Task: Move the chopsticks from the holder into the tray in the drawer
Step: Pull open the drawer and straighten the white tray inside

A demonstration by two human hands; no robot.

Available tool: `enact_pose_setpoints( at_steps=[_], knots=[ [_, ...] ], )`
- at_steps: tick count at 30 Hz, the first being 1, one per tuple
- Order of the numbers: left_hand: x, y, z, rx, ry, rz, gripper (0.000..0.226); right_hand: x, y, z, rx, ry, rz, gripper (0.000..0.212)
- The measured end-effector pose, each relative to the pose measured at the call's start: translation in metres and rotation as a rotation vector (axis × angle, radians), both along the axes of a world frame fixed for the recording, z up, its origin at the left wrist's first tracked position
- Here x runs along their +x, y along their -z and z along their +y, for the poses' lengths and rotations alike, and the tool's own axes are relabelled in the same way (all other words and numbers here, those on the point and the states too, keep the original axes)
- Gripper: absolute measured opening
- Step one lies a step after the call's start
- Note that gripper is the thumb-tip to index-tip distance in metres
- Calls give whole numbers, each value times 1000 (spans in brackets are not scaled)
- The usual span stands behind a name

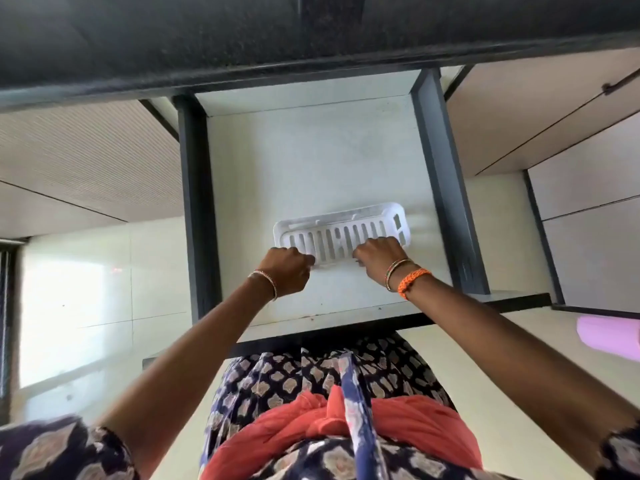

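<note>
A white slotted plastic tray [341, 228] lies on the pale floor of the pulled-out drawer [311, 161], near its front. My left hand [285, 270] is closed on the tray's near left edge. My right hand [379, 252] is closed on its near edge right of the middle. Nothing that I can make out lies inside the tray. No chopsticks and no holder are in view.
Dark side rails [199, 202] frame the drawer on both sides. A black countertop edge [311, 39] overhangs the drawer's back. Cabinet fronts [571, 133] stand to the right, a pale tiled floor [86, 289] lies to the left, and a pink object [613, 336] shows at far right.
</note>
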State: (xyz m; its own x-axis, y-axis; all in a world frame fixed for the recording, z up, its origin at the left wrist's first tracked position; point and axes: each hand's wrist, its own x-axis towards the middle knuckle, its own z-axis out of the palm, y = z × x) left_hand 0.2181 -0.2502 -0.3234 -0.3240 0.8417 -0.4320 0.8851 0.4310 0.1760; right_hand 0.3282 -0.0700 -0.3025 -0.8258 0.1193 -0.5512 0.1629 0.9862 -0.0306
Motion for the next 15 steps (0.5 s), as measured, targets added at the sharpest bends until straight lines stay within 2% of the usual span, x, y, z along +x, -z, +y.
enact_pose_setpoints(
  at_steps=[11, 15],
  knots=[
    [4, 6, 8, -129, -34, -20, 26, 9, 10, -10, 69, -79, -23, 27],
    [16, 7, 7, -146, -55, -32, 27, 15, 12, -6, 28, -77, -18, 25]
  ],
)
